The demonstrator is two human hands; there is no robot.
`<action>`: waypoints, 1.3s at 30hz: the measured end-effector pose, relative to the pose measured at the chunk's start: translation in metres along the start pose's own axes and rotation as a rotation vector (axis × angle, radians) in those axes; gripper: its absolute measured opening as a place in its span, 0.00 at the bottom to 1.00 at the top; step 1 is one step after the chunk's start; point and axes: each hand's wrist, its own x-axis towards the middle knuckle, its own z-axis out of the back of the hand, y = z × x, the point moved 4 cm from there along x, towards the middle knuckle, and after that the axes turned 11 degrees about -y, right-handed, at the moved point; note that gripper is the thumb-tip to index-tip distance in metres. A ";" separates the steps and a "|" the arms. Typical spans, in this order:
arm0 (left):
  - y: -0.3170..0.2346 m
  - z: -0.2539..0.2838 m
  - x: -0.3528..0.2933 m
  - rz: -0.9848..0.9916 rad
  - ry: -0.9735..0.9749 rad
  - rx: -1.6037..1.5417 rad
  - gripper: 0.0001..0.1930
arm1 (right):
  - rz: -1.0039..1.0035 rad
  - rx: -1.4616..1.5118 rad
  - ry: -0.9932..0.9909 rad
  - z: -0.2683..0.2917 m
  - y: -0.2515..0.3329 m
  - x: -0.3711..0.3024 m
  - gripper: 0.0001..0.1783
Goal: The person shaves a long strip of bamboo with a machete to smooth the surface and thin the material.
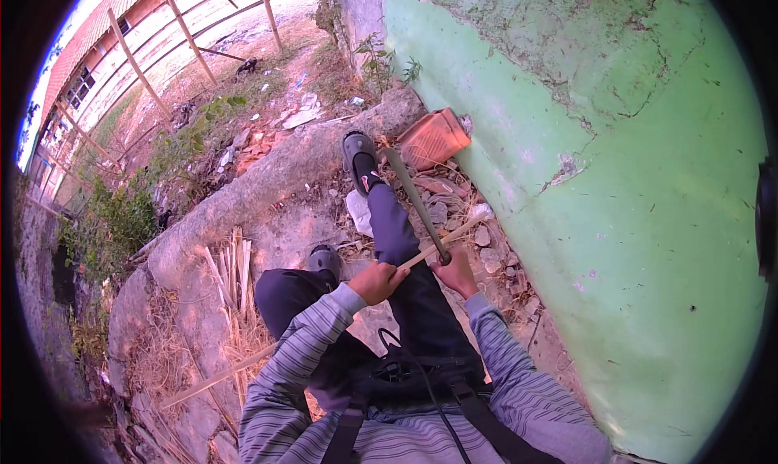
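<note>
My left hand [378,282] is closed around a long, pale bamboo strip [438,247], which lies slantwise across my thighs. One end of the strip sticks out past my right hand towards the wall, and the other runs back under my left arm to the lower left. In my right hand [457,273], fingers wrapped round its handle, is a machete with a long, dull blade [415,199] pointing away from me. The blade crosses the strip close to my right fist; whether its edge touches the strip, I cannot tell.
A bundle of split bamboo pieces [235,271] lies left of my knee. Beside the green wall [632,221] are broken stones [490,259] and an orange roof tile [435,140]. A low concrete ledge [243,184] curves past my shoes, with plants and a pole fence beyond.
</note>
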 end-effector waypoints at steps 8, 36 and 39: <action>-0.003 -0.001 0.001 0.006 -0.020 0.050 0.29 | -0.154 0.093 -0.111 -0.001 -0.045 0.025 0.15; -0.008 0.006 0.003 0.002 -0.095 0.076 0.28 | -0.009 0.162 -0.097 -0.014 0.015 -0.002 0.15; -0.007 0.004 0.002 -0.002 -0.092 0.070 0.28 | 0.045 0.098 -0.076 -0.017 0.010 -0.004 0.14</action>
